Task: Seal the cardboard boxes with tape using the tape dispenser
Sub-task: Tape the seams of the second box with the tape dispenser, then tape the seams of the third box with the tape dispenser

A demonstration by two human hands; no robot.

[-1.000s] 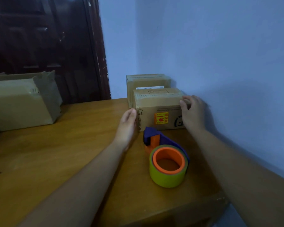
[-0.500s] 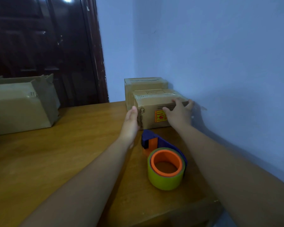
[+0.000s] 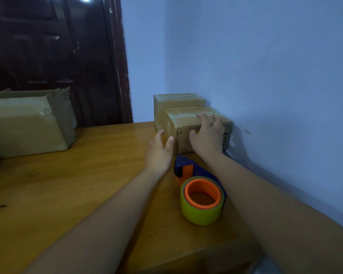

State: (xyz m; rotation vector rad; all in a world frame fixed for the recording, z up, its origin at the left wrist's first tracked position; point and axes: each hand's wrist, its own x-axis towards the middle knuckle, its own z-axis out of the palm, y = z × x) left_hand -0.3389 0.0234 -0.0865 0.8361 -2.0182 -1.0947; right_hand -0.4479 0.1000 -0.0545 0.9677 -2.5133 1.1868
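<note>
A small cardboard box (image 3: pixel 183 125) stands on the wooden table (image 3: pixel 67 190) against the blue wall. A second, taller box (image 3: pixel 176 100) is right behind it. My right hand (image 3: pixel 207 135) lies over the small box's front face, fingers reaching its top edge. My left hand (image 3: pixel 159 151) hovers open at the box's left front corner, thumb near the cardboard. A blue and orange tape dispenser (image 3: pixel 194 172) with a yellow-green tape roll (image 3: pixel 203 202) lies on the table between my forearms.
A large worn cardboard box (image 3: pixel 28 123) sits at the table's left. A dark wooden door (image 3: pixel 53 56) stands behind the table. The blue wall (image 3: pixel 265 76) closes off the right side, and the table's front edge (image 3: pixel 196 260) runs near the bottom.
My right hand slid from the small box's right side onto its front face and top edge. My left hand stayed near the left corner. The camera moved slightly.
</note>
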